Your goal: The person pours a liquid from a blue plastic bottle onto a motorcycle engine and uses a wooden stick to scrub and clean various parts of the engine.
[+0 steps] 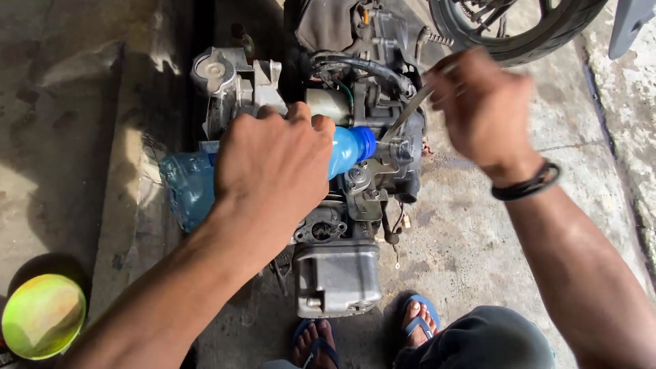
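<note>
My left hand (273,160) grips a blue plastic bottle (348,150) lying sideways, its neck pointed right against a grey motorcycle engine (335,266) on the floor. The bottle's base (188,184) sticks out to the left of my hand. My right hand (485,109) is raised at the engine's upper right and holds a thin metal tool (406,116) whose tip reaches down to the engine near the bottle's mouth. A black band sits on my right wrist (529,184).
A concrete floor (465,239) lies under the engine. A yellow-green bowl (42,316) sits at the lower left. A motorcycle tyre (519,34) stands at the top right. My feet in blue sandals (417,321) are below the engine.
</note>
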